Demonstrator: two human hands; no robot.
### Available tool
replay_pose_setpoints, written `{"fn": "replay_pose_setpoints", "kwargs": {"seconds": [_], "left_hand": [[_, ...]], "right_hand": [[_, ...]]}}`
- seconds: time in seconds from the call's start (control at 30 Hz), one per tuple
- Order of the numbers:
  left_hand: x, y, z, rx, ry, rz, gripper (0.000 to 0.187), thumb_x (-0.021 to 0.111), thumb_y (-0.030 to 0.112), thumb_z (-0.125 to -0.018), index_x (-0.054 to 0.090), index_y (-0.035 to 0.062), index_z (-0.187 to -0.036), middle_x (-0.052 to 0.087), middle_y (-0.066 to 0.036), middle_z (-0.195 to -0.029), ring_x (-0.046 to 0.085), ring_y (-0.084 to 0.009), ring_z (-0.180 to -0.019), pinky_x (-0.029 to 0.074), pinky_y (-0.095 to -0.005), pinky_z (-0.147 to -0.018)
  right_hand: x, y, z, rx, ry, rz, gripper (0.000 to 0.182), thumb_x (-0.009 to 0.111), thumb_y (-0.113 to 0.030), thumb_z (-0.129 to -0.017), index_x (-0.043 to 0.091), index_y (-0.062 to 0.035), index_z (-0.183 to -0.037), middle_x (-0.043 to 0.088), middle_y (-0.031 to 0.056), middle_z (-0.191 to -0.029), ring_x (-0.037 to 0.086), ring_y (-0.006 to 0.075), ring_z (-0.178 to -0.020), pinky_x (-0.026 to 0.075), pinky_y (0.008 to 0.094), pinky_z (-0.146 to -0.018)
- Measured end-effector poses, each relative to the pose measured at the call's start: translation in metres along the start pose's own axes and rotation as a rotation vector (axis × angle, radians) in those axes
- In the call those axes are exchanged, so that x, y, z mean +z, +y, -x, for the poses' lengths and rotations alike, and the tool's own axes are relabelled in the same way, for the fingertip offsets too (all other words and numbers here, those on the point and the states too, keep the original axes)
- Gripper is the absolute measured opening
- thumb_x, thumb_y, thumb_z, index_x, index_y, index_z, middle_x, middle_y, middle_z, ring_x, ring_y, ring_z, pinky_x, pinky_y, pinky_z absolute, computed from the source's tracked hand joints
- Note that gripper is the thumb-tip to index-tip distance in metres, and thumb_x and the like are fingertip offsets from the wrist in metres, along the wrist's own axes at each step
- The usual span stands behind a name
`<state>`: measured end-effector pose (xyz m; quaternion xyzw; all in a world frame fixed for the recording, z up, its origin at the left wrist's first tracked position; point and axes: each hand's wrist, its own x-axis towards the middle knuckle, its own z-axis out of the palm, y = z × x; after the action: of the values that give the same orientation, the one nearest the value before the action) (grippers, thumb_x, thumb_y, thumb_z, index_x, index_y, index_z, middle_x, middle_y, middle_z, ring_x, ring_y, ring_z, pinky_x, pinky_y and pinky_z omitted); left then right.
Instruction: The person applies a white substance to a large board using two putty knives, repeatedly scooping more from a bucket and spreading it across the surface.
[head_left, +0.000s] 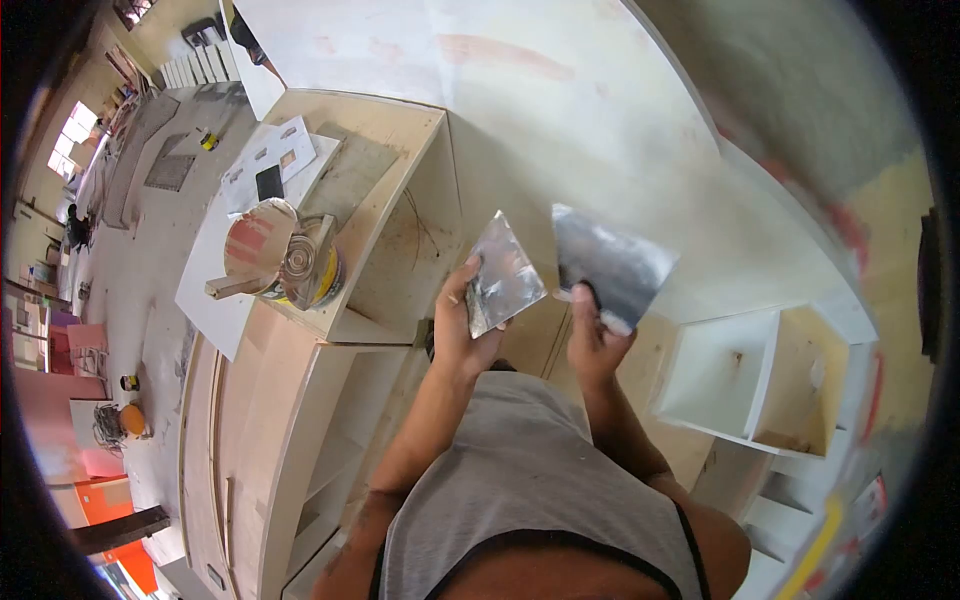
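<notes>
My left hand is closed around the edge of a thin, square metal spreader plate, with the thumb on its face. The plate is shiny, with pale smears near the edge by my fingers. A second metal spreader plate, darker and wider, is gripped in my right hand, thumb in front and fingers partly hidden behind. The two plates are apart, held up side by side before a white-coated panel with faint pink patches.
On the wooden cabinet at left stand a pink-smeared container and a can with a yellow label. A black phone lies on papers beside them. White open shelves stand at right.
</notes>
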<state>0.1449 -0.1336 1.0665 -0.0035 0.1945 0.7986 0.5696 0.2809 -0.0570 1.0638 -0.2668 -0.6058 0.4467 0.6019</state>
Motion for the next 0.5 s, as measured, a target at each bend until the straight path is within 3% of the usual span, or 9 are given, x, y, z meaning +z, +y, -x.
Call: {"fn": "replay_pose_setpoints", "kwargs": {"seconds": [0.07, 0.1, 0.17, 0.23, 0.3, 0.37, 0.4, 0.43, 0.5], "left_hand": [[0.002, -0.003, -0.002, 0.045, 0.089, -0.119, 0.022, 0.057, 0.025, -0.095, 0.06, 0.0052, -0.105, 0.068, -0.006, -0.094, 0.069, -0.0155, -0.081, 0.057, -0.0297, -0.067], [0.002, -0.003, -0.002, 0.095, 0.175, -0.235, 0.023, 0.057, 0.025, -0.095, 0.059, 0.0048, -0.106, 0.068, -0.007, -0.094, 0.069, -0.016, -0.081, 0.057, -0.03, -0.067], [0.016, 0.004, 0.006, 0.121, 0.173, -0.285, 0.023, 0.058, 0.024, -0.094, 0.059, 0.0045, -0.107, 0.068, -0.007, -0.095, 0.069, -0.0162, -0.082, 0.057, -0.0304, -0.068], [0.024, 0.008, 0.01, 0.144, 0.165, -0.342, 0.024, 0.059, 0.024, -0.094, 0.059, 0.0041, -0.107, 0.068, -0.007, -0.095, 0.068, -0.0165, -0.082, 0.057, -0.0308, -0.069], [0.026, 0.003, 0.014, 0.077, 0.171, -0.175, 0.027, 0.059, 0.023, -0.094, 0.059, 0.002, -0.11, 0.067, -0.007, -0.097, 0.068, -0.0169, -0.082, 0.056, -0.0314, -0.071], [0.017, -0.007, 0.012, 0.094, 0.152, -0.227, 0.028, 0.059, 0.024, -0.094, 0.059, 0.0015, -0.111, 0.067, -0.007, -0.097, 0.068, -0.0171, -0.082, 0.055, -0.0316, -0.072], [0.014, -0.012, 0.012, 0.116, 0.134, -0.273, 0.029, 0.059, 0.024, -0.094, 0.059, 0.0009, -0.112, 0.067, -0.007, -0.098, 0.067, -0.0172, -0.083, 0.055, -0.0318, -0.073], [0.016, -0.014, 0.016, 0.107, 0.127, -0.28, 0.029, 0.059, 0.024, -0.094, 0.059, 0.0009, -0.112, 0.067, -0.007, -0.098, 0.067, -0.0172, -0.083, 0.055, -0.0318, -0.073], [0.017, -0.01, 0.026, 0.205, 0.194, -0.464, 0.029, 0.059, 0.023, -0.094, 0.059, 0.0009, -0.112, 0.067, -0.007, -0.099, 0.067, -0.0172, -0.084, 0.055, -0.0315, -0.074]], "right_hand": [[-0.001, -0.009, -0.012, -0.321, -0.302, 0.271, 0.017, 0.064, -0.001, -0.087, 0.064, 0.0016, -0.104, 0.069, 0.016, -0.095, 0.068, 0.0284, -0.083, 0.052, 0.0338, -0.077], [-0.012, -0.012, -0.013, 0.046, -0.464, 0.314, 0.02, 0.062, -0.001, -0.086, 0.065, -0.0003, -0.106, 0.068, 0.0169, -0.094, 0.067, 0.0351, -0.082, 0.052, 0.0362, -0.077], [-0.03, -0.008, -0.026, 0.225, -0.65, 0.479, 0.023, 0.06, -0.003, -0.088, 0.063, 0.0005, -0.11, 0.068, 0.0166, -0.09, 0.067, 0.0351, -0.081, 0.052, 0.0367, -0.076], [-0.032, -0.018, -0.017, 0.164, -0.523, 0.399, 0.025, 0.06, -0.004, -0.088, 0.063, -0.0003, -0.113, 0.067, 0.0162, -0.091, 0.067, 0.036, -0.083, 0.052, 0.0371, -0.077], [-0.03, -0.02, -0.012, 0.105, -0.395, 0.326, 0.027, 0.06, -0.005, -0.088, 0.062, -0.001, -0.116, 0.066, 0.0159, -0.093, 0.066, 0.037, -0.085, 0.052, 0.0375, -0.079], [-0.02, -0.013, -0.01, -0.445, -0.358, 0.526, 0.036, 0.061, -0.004, -0.087, 0.058, -0.0021, -0.123, 0.065, 0.0151, -0.101, 0.066, 0.038, -0.09, 0.053, 0.039, -0.081], [-0.01, -0.015, -0.013, -0.337, -0.497, 0.469, 0.041, 0.061, -0.004, -0.086, 0.054, -0.0029, -0.126, 0.063, 0.0157, -0.109, 0.066, 0.0383, -0.092, 0.054, 0.042, -0.082], [-0.014, -0.015, -0.018, -0.336, -0.485, 0.475, 0.041, 0.061, -0.004, -0.086, 0.054, -0.0029, -0.126, 0.063, 0.0157, -0.109, 0.066, 0.0383, -0.092, 0.054, 0.042, -0.082], [-0.028, -0.012, -0.029, -0.026, -0.734, 0.69, 0.042, 0.06, -0.003, -0.085, 0.053, -0.0035, -0.127, 0.063, 0.0164, -0.107, 0.065, 0.0392, -0.089, 0.053, 0.0452, -0.079]]}}
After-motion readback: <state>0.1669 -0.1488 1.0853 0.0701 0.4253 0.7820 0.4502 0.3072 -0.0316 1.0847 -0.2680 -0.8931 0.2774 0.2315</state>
